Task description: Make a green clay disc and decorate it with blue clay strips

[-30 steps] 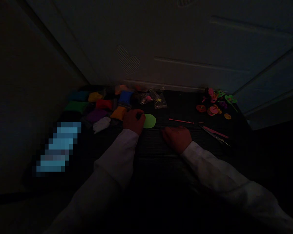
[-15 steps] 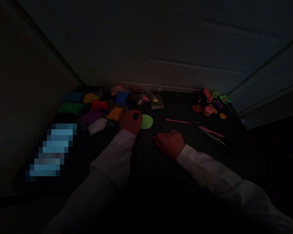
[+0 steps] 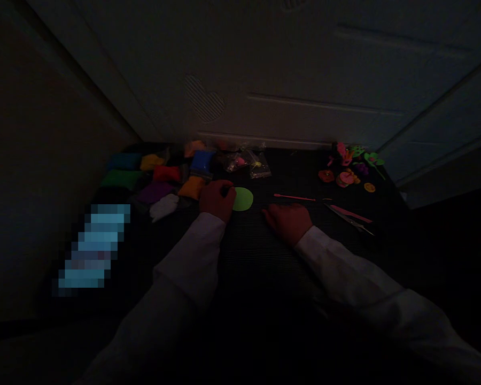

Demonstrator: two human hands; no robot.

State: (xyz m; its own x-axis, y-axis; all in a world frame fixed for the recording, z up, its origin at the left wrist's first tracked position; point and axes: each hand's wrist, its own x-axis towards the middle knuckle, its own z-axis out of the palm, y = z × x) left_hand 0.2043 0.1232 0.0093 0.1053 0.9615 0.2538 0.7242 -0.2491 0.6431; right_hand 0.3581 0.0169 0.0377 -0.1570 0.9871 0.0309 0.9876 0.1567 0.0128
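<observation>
A flat light green disc (image 3: 244, 199), which looks like modelling clay, lies on the dark ribbed mat. At its left edge my left hand (image 3: 216, 202) is closed, thumb and finger curled together against the rim; the fingertips are partly hidden. My right hand (image 3: 291, 221) rests low over the mat to the right of the disc, apart from it. Its fingers are curled and point left, and dim light hides whether anything is in them. Beyond the right hand lies a thin pink stick tool (image 3: 294, 197).
Bags of coloured clay, among them an orange packet (image 3: 192, 187) and a white packet (image 3: 164, 207), crowd the left. Scissors (image 3: 349, 218) and a pink strip (image 3: 351, 214) lie right. Small clay flowers (image 3: 345, 178) stand back right. A lit, blurred screen (image 3: 98, 246) is at left.
My right hand has shifted a little right, away from the green disc. The left hand stays at the disc's edge; the whole view has moved slightly.
</observation>
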